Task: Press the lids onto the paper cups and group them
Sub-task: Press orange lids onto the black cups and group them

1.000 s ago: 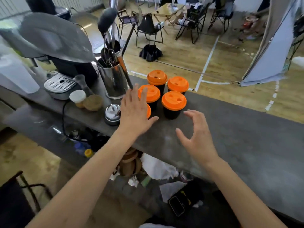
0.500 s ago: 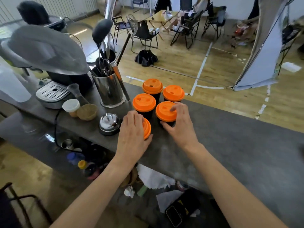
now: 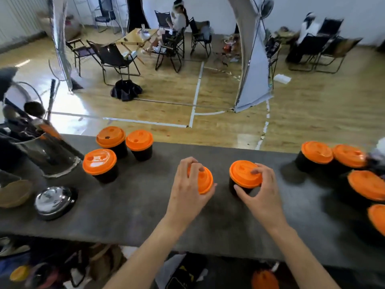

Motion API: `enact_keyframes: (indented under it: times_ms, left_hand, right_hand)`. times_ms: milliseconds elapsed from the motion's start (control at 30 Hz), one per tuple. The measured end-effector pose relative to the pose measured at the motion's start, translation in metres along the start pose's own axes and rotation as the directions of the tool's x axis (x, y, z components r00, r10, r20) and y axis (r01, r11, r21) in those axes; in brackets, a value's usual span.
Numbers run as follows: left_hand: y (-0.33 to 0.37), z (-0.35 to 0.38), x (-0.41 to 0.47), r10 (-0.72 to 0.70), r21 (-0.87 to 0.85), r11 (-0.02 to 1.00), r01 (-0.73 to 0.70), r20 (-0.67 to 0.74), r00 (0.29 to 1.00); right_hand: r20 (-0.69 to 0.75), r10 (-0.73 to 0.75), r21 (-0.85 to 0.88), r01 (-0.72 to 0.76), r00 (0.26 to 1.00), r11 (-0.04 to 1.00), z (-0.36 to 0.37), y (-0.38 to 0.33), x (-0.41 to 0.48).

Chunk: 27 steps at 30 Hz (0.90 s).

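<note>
Long dark grey surface (image 3: 129, 207) runs across the whole view, w/ wood floor (image 3: 218, 97) and folding chairs (image 3: 116, 57) behind it. At the far left of the surface there's a shiny metal utensil pot (image 3: 48, 157) stuffed w/ tools.

Cups are all black paper w/ orange lids on, in 2 bunches:
- right bunch (image 3: 316, 153): 4 in view, packed tight together at the right end. It's a bit blurry and the nearest one is cut off by the frame edge.
- left bunch (image 3: 110, 140): 3 cups by the utensil pot, w/ 2 side by side at the back edge, prob touching, and 1 just in front to the left.

In the middle, well apart from both bunches, are 2 more cups, one per hand. The left grip (image 3: 187, 195) is clenched over the left-middle cup (image 3: 205, 180) from above, fingers draped across the lid, thumb on the near side. That lid looks tilted to the right, and the cup body is mostly hidden so I can't tell if it's resting on the surface. The right grip (image 3: 262, 192) is grasping the right-middle cup (image 3: 243, 174), fingertips on the lid top and thumb on the black wall under the rim. The 2 cups are near each other, not touching.

Small stuff at the near left: a chrome bell (image 3: 54, 202), and a brown bowl (image 3: 14, 192) just beside it.
</note>
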State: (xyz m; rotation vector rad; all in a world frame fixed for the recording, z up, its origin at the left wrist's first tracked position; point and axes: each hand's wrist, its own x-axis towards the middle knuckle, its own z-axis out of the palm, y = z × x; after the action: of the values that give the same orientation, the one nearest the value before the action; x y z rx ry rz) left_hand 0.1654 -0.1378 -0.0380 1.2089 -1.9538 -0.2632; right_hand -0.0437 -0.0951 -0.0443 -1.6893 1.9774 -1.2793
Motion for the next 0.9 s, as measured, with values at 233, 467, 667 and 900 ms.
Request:
enact_keyframes:
  times_ms: [233,467,667,900]
  left_hand:
    - [0.045,0.070,0.001,0.167,0.075,0.981,-0.177,0.119,0.979]
    - [0.057,0.055,-0.005,0.108,0.085,0.988,-0.129,0.217,0.970]
    - [0.047,0.005,-0.008,0.034,0.011,0.999,-0.034,-0.046,0.998]
    - [-0.094,-0.113,0.026,-0.233,0.367,0.881,0.299,-0.213,0.949]
  right_hand:
    - [0.039,-0.019,-0.007,0.019,0.999,1.000,-0.046,0.052,-0.007]
    - [0.120,-0.089,0.000,0.089,0.989,0.996,-0.053,0.060,-0.004]
    - [0.048,-0.093,-0.050,0.095,0.995,0.994,-0.063,0.030,0.007]
    - [0.238,-0.294,-0.010,0.305,0.926,0.952,0.017,-0.107,0.059]
